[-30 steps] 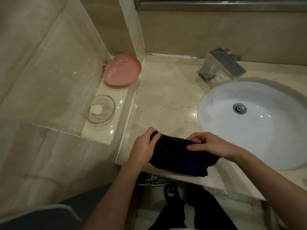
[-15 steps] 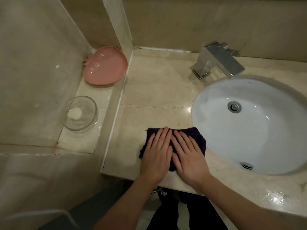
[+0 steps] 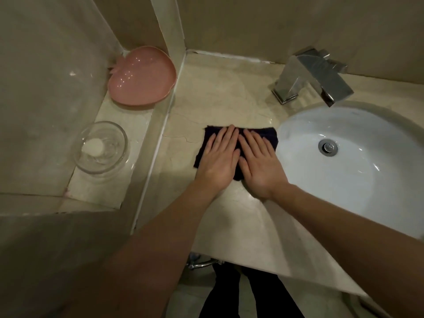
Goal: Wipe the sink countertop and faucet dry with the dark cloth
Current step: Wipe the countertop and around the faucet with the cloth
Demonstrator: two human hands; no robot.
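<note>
Countertop (image 3: 220,99): both hands flat on dark cloth (image 3: 268,136).

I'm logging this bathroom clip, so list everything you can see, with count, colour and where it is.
dark cloth: one, dark navy, flat on the countertop left of the basin
countertop: one, beige marble
sink basin: one, white, right side
faucet: one, chrome, behind the basin
drain: one, metal, in the basin
pink dish: one, on the lower left ledge, far end
glass bowl: one, clear, on the ledge nearer, holding a white lump
left hand: flat on the cloth
right hand: flat on the cloth, beside the left
</note>
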